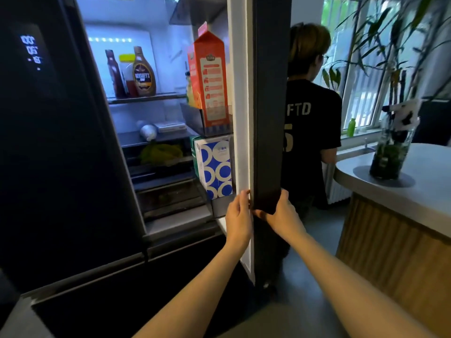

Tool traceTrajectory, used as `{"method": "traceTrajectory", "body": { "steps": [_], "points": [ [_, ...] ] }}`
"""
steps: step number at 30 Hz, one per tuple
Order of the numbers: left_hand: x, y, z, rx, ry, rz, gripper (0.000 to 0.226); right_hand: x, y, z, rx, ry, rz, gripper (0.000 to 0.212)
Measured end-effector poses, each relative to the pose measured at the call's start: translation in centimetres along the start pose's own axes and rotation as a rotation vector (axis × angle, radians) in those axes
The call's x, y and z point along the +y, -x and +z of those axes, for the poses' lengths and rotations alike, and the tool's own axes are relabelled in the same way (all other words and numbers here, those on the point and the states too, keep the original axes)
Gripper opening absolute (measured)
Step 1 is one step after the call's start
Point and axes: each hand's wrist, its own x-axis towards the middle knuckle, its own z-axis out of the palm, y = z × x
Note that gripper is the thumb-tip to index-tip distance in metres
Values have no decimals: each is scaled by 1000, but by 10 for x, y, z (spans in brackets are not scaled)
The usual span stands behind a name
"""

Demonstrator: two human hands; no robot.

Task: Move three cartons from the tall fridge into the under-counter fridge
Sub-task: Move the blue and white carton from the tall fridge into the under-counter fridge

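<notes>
The tall fridge's right door (267, 113) stands open, edge-on to me. An orange carton (210, 79) stands upright in the door's upper bin. Below it, a white carton with blue circles (216, 167) sits in the lower door bin. My left hand (238, 215) lies on the inner white side of the door's lower edge, fingers curled onto it. On the outer dark side, at the bottom corner, my right hand (280, 213) grips the door. Neither hand touches a carton.
Sauce bottles (142, 71) stand on an inner shelf, with bananas (162, 152) lower down. The closed dark left door (48, 142) fills the left. A person in a black shirt (310, 132) stands right behind the open door. A counter (419, 191) with a plant vase (390, 152) is at right.
</notes>
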Motion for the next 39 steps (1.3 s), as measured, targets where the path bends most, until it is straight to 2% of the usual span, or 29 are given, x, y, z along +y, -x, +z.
{"method": "traceTrajectory", "body": {
  "steps": [10, 15, 17, 20, 22, 24, 27, 30, 33, 36, 39],
  "points": [
    [12, -3, 21, -162, -26, -20, 33, 20, -19, -24, -19, -16, 23, 94],
    [5, 1, 24, -147, -46, -40, 35, 26, -19, -24, 3, -27, 20, 90],
    [3, 2, 22, -115, -37, -32, 29, 25, -16, -22, 100, -33, 17, 87],
    [8, 0, 12, -66, -38, -5, 22, 15, -10, -17, 442, 2, -172, 62],
    [17, -5, 0, -23, -25, 25, 24, -3, -11, -13, 533, 31, -361, 45],
    [28, -15, -19, 39, -16, 78, 26, -27, -15, -6, 456, -8, -507, 34],
    [43, -40, -51, 129, -42, 149, 26, -62, -23, 13, 243, -99, -606, 30],
    [49, -69, -81, 171, -124, 147, 32, -90, -36, 36, 119, -87, -579, 43],
    [49, -99, -99, 157, -246, 115, 50, -111, -55, 53, 69, -79, -403, 63],
    [45, -125, -109, 93, -323, 78, 63, -124, -77, 63, 55, -86, -194, 60],
    [37, -143, -111, 37, -350, 77, 65, -133, -96, 67, 74, -75, -61, 60]
  ]
}}
